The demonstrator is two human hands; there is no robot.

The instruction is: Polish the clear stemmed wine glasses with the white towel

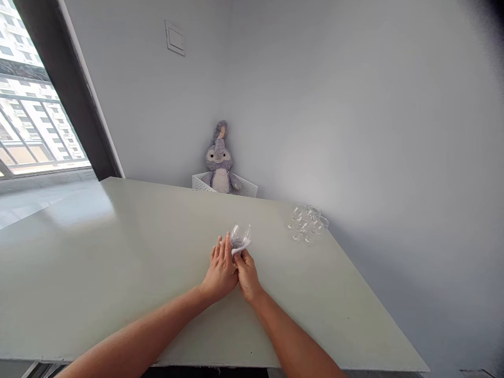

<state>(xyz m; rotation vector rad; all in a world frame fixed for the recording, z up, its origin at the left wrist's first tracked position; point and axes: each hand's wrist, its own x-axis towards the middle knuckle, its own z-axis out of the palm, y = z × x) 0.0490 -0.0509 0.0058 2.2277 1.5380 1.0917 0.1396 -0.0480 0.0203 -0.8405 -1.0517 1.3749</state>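
A broad pale table (118, 273) fills the view beneath a grey wall, with a window at far left. Behind the table's far edge, a grey plush rabbit (219, 160) sits in a white perforated basket (246, 186). A cluster of clear glasses (307, 222) stands at far right on the table. Near centre, the left hand (221, 270), fingers extended flat, rests against a small clear glass (240, 236), while the right hand (247, 273), just beside it, pinches a white cloth (241, 248) pressed to the glass's near side.
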